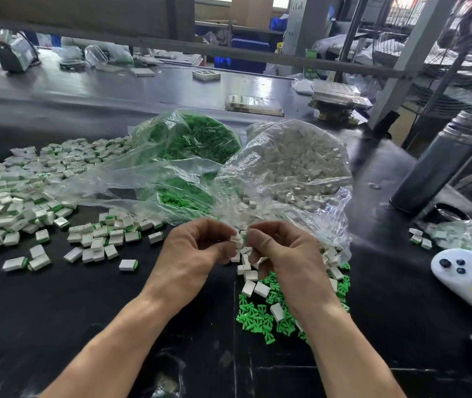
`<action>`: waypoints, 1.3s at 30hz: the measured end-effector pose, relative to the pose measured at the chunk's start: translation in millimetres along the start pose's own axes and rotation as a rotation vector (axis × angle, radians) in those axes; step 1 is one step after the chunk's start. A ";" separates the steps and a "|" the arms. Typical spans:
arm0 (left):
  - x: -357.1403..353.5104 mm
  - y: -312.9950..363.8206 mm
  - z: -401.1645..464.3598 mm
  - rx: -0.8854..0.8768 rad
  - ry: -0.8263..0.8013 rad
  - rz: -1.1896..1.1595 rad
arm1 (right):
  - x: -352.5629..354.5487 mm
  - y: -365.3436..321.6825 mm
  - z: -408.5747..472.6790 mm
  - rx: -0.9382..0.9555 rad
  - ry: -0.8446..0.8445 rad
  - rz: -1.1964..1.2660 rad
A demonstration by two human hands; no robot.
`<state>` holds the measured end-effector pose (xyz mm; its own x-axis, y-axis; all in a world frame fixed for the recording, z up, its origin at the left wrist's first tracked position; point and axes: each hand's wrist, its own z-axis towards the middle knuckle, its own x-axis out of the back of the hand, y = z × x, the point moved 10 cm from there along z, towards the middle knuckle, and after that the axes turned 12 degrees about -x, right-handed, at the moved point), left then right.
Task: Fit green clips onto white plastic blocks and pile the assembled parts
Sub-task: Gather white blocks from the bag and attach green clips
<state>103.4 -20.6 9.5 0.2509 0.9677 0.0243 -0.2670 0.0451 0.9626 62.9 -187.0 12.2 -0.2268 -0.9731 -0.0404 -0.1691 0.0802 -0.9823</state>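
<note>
Both hands (pixel 239 242) pinching white block (pixel 236 239), green clip (pixel 244 238) between fingertips

A factory assembly workshop: clear plastic bags of small parts (pixel 292 159) are lying open on a long black desk (pixel 85 297), blue storage crates (pixel 243 50) sitting behind.
</note>
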 end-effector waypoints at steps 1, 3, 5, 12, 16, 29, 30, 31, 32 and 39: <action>-0.5 0.8 0.1 -0.009 -0.007 -0.003 | -2.1 -0.3 -0.4 0.007 -0.009 0.001; -1.4 2.6 -0.6 -0.026 -0.022 -0.005 | -4.0 0.3 -0.7 0.012 -0.013 -0.004; -2.5 4.4 -1.5 -0.035 -0.034 0.000 | -4.7 2.0 -0.3 0.002 -0.014 -0.001; -6.1 5.4 -3.9 -0.027 -0.015 -0.068 | -5.8 5.7 1.1 -0.016 -0.004 0.029; -7.4 1.3 -4.2 -0.017 0.000 -0.092 | -5.7 5.4 -0.3 -0.014 0.015 0.045; -8.0 -9.0 -2.9 -0.018 0.031 -0.076 | -3.0 4.2 -4.0 -0.025 0.056 0.021; -8.9 -9.0 -2.9 -0.019 0.034 -0.064 | -2.6 4.2 -4.1 -0.026 0.060 0.032; -8.9 -9.2 -3.0 -0.021 0.042 -0.044 | -2.5 4.5 -4.3 -0.028 0.062 0.042; -8.1 -8.4 -3.0 -0.031 0.054 -0.008 | -2.2 4.9 -4.1 -0.028 0.066 0.049; -5.9 9.6 -8.3 -0.177 0.051 0.299 | 0.6 10.9 -0.8 -0.069 0.075 0.090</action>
<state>91.6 -23.8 16.4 0.0918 0.9555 0.2804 -0.4801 -0.2043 0.8531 60.1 -186.6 1.6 -0.3149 -0.9426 -0.1112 -0.2099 0.1834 -0.9604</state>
